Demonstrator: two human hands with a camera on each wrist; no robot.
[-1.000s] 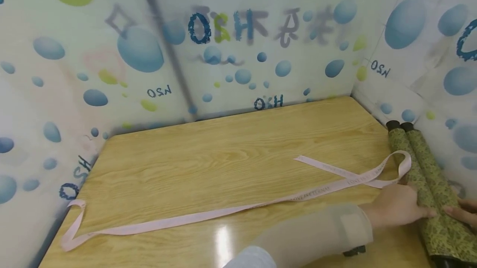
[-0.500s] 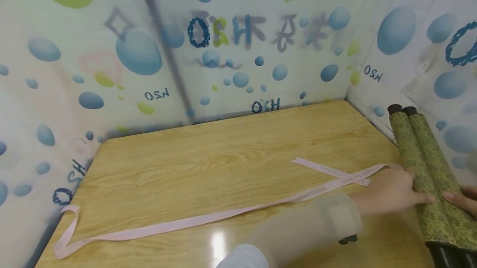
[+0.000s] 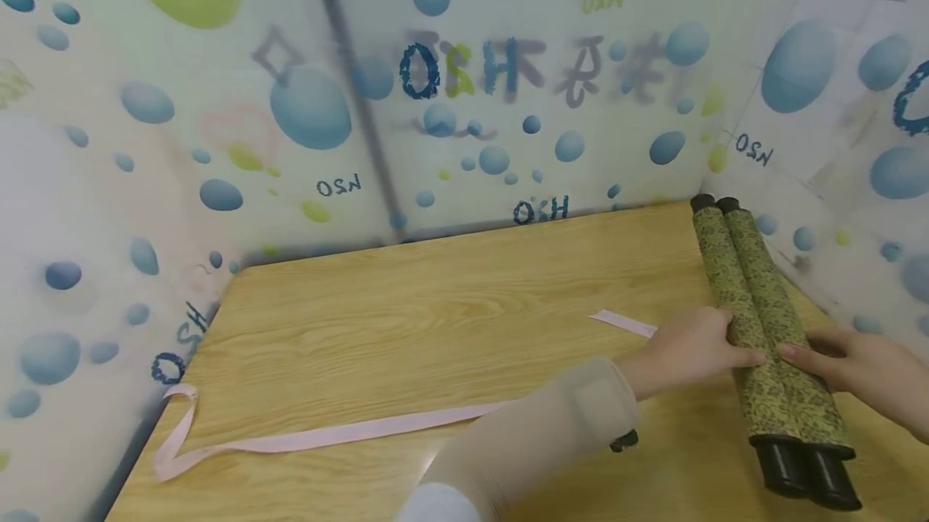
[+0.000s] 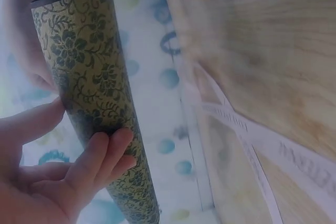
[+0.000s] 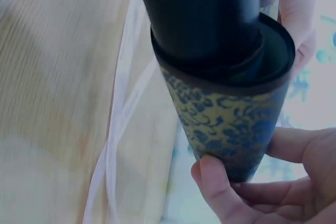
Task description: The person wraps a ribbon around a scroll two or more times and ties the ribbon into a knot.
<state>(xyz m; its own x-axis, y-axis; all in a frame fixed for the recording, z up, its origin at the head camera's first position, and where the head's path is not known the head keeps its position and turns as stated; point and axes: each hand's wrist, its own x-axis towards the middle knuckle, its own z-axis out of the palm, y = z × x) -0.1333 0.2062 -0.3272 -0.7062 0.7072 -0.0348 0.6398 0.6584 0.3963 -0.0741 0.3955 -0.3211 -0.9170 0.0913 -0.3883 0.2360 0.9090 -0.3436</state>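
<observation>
A scroll [image 3: 729,288] wound into two side-by-side rolls sits at the right of the head view, slanting away from me. Its cover is gold with dark floral patterning, and black ends stick out. My left hand [image 3: 689,352] grips the left roll, thumb on top. On the right roll, my right hand [image 3: 864,365] holds from the outer side, its thumb near the left one. The left wrist view shows fingers [image 4: 113,153] against the patterned cover. A pale pink printed ribbon [image 3: 363,429] lies along the table; my left arm and hand hide its right part.
The wooden table [image 3: 435,320] meets a wall sheet [image 3: 464,143] printed with blue and green bubbles at the back and sides. In the left wrist view the ribbon [image 4: 273,140] crosses over itself. A small dark piece [image 3: 624,440] shows beneath my left sleeve.
Both hands have carried the scroll leftward and farther back, away from the table's right edge. My left hand and sleeve now cover the ribbon's crossing, visible earlier. More of my right hand shows.
</observation>
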